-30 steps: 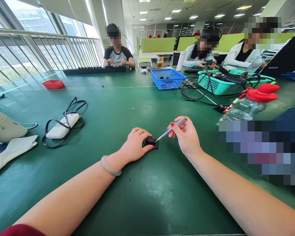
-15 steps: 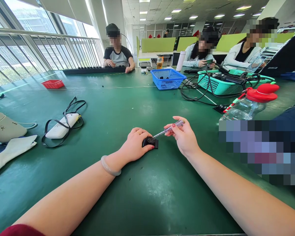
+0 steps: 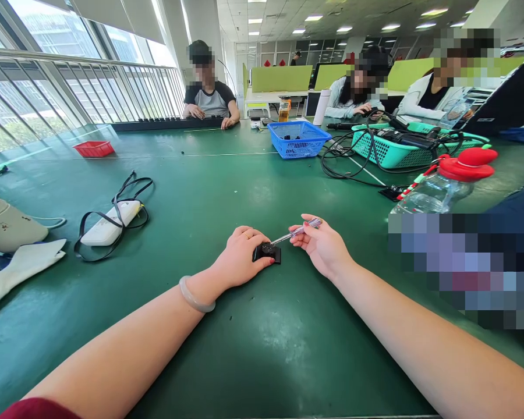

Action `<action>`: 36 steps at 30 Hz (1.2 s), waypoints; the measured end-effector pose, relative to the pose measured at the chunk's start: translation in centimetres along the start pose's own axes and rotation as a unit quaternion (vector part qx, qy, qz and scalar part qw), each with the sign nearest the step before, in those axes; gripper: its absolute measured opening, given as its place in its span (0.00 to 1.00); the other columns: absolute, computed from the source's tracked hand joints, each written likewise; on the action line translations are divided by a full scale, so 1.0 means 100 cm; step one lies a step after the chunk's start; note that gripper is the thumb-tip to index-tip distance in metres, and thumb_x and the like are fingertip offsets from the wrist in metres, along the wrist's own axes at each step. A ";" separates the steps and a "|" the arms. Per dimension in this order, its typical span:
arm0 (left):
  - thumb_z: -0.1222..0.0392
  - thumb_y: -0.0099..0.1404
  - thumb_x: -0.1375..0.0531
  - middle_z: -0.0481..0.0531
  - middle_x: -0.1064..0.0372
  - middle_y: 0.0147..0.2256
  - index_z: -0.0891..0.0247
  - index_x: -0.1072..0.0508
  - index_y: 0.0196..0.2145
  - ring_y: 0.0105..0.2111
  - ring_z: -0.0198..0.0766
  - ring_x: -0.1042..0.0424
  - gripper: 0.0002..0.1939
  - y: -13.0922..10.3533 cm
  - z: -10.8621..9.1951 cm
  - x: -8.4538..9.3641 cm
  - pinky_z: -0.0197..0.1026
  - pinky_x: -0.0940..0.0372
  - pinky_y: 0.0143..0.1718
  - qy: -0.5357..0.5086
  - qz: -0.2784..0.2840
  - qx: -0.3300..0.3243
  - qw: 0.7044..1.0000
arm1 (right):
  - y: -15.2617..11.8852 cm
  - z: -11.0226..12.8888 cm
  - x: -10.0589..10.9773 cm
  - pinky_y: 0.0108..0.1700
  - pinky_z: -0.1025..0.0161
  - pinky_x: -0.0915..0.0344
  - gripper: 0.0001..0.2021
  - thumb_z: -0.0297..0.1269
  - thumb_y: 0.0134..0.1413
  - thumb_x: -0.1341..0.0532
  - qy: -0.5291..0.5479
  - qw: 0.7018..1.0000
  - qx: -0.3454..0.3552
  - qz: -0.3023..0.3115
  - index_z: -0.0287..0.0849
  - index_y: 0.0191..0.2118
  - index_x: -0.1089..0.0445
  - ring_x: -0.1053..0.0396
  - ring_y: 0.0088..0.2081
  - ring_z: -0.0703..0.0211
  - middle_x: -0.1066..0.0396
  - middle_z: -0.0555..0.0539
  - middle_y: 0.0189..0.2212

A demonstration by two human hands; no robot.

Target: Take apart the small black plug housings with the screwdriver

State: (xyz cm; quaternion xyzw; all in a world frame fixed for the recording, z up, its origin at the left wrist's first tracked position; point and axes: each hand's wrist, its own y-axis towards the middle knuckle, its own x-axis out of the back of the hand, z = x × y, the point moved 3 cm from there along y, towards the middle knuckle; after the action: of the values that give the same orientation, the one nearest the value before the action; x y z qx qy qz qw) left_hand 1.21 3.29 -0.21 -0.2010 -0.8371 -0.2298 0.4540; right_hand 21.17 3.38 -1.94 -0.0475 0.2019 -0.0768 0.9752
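Observation:
On the green table, a small black part (image 3: 268, 250) with a round, dark top and a flat base sits in the grip of my left hand (image 3: 243, 255). Its left side is hidden by my fingers, and the thumb lies along the near edge. My right hand (image 3: 323, 247) holds a screwdriver (image 3: 294, 233) by its clear purplish handle. The thin metal shaft slants down to the left, and its tip is at the round top of the black part. Whether the tip sits in a screw is too small to tell.
A white power bank-like box (image 3: 111, 223) with a black strap lies left. Ahead are a red tray (image 3: 94, 149), a blue basket (image 3: 297, 148) and a teal basket (image 3: 393, 152) with tangled black cables. A red-lidded bottle (image 3: 436, 189) stands right. Several people sit around the table.
My right hand and the screwdriver handle have dipped slightly and shifted a little left, with the fingers repositioned on the handle. My left hand and the black part have stayed put.

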 end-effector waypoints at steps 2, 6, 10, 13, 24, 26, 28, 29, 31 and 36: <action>0.54 0.61 0.34 0.55 0.27 0.50 0.57 0.25 0.47 0.58 0.53 0.39 0.16 0.000 0.000 0.000 0.59 0.41 0.62 -0.001 0.001 0.003 1.000 | 0.001 -0.001 0.002 0.33 0.57 0.28 0.15 0.34 0.51 0.34 0.010 1.000 -0.008 -0.002 0.47 0.43 0.37 0.27 0.25 0.61 0.22 0.50 0.29; 0.53 0.61 0.34 0.55 0.27 0.50 0.57 0.25 0.46 0.58 0.53 0.38 0.16 0.000 0.000 0.000 0.59 0.41 0.62 -0.004 -0.002 -0.003 1.000 | 0.006 -0.003 0.007 0.31 0.56 0.29 0.14 0.36 0.50 0.33 0.018 1.000 0.005 0.007 0.47 0.41 0.37 0.29 0.24 0.60 0.23 0.50 0.28; 0.54 0.61 0.35 0.55 0.28 0.51 0.56 0.25 0.47 0.58 0.53 0.39 0.16 -0.001 -0.002 0.000 0.59 0.41 0.62 -0.011 0.004 -0.009 1.000 | 0.010 -0.004 0.011 0.29 0.56 0.30 0.13 0.38 0.48 0.32 0.021 0.999 0.023 0.012 0.47 0.38 0.36 0.30 0.23 0.60 0.25 0.50 0.26; 0.55 0.61 0.37 0.55 0.28 0.51 0.57 0.25 0.47 0.58 0.53 0.39 0.16 -0.002 -0.003 0.001 0.59 0.42 0.62 -0.013 0.009 -0.012 1.000 | 0.010 -0.004 0.011 0.28 0.57 0.31 0.13 0.36 0.48 0.32 0.034 0.999 0.014 0.001 0.47 0.37 0.36 0.31 0.24 0.60 0.25 0.50 0.26; 0.60 0.62 0.38 0.54 0.27 0.51 0.55 0.25 0.49 0.59 0.52 0.38 0.16 -0.001 -0.003 0.001 0.59 0.42 0.63 -0.012 0.008 -0.035 0.999 | 0.009 -0.002 0.011 0.25 0.59 0.34 0.13 0.38 0.44 0.30 0.037 0.999 0.005 0.004 0.47 0.33 0.35 0.33 0.23 0.60 0.26 0.50 0.24; 0.62 0.61 0.39 0.54 0.27 0.51 0.55 0.25 0.49 0.58 0.51 0.38 0.17 -0.001 -0.002 0.000 0.59 0.42 0.63 -0.008 0.007 -0.034 0.999 | 0.007 -0.001 0.008 0.26 0.59 0.35 0.14 0.40 0.45 0.30 0.023 0.999 0.006 0.023 0.47 0.33 0.36 0.34 0.22 0.61 0.26 0.51 0.24; 0.64 0.60 0.39 0.53 0.27 0.51 0.55 0.25 0.49 0.59 0.51 0.38 0.18 0.000 -0.002 0.000 0.58 0.42 0.63 -0.001 0.008 -0.027 1.000 | 0.004 0.000 0.004 0.26 0.60 0.36 0.15 0.41 0.45 0.30 0.005 0.999 0.011 0.036 0.47 0.34 0.36 0.35 0.22 0.62 0.27 0.51 0.23; 0.64 0.60 0.38 0.53 0.27 0.51 0.55 0.25 0.49 0.59 0.52 0.39 0.18 0.000 -0.001 0.000 0.58 0.42 0.63 0.003 0.009 -0.021 1.000 | 0.002 0.001 0.002 0.26 0.60 0.37 0.15 0.42 0.45 0.31 -0.006 0.999 0.014 0.038 0.47 0.35 0.36 0.35 0.21 0.62 0.27 0.52 0.23; 0.62 0.61 0.37 0.53 0.27 0.51 0.56 0.25 0.49 0.59 0.52 0.39 0.17 0.000 0.000 0.000 0.58 0.43 0.63 0.005 0.010 -0.011 1.000 | -0.002 0.004 -0.002 0.25 0.62 0.40 0.15 0.42 0.44 0.31 -0.030 0.999 0.021 0.040 0.47 0.35 0.36 0.37 0.20 0.64 0.28 0.53 0.22; 0.57 0.63 0.37 0.54 0.26 0.50 0.56 0.25 0.49 0.58 0.52 0.38 0.15 0.001 0.001 0.000 0.59 0.42 0.63 0.012 -0.003 -0.004 1.000 | -0.008 0.013 -0.005 0.22 0.65 0.50 0.15 0.45 0.47 0.33 -0.066 0.995 0.071 0.021 0.47 0.37 0.35 0.46 0.17 0.67 0.33 0.57 0.17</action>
State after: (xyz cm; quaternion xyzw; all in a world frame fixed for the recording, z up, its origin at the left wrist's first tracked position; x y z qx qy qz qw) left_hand 1.17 3.39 -0.20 -0.1971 -0.8311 -0.2371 0.4628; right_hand 21.09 2.77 -0.44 0.0212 0.1322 -0.0668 0.9887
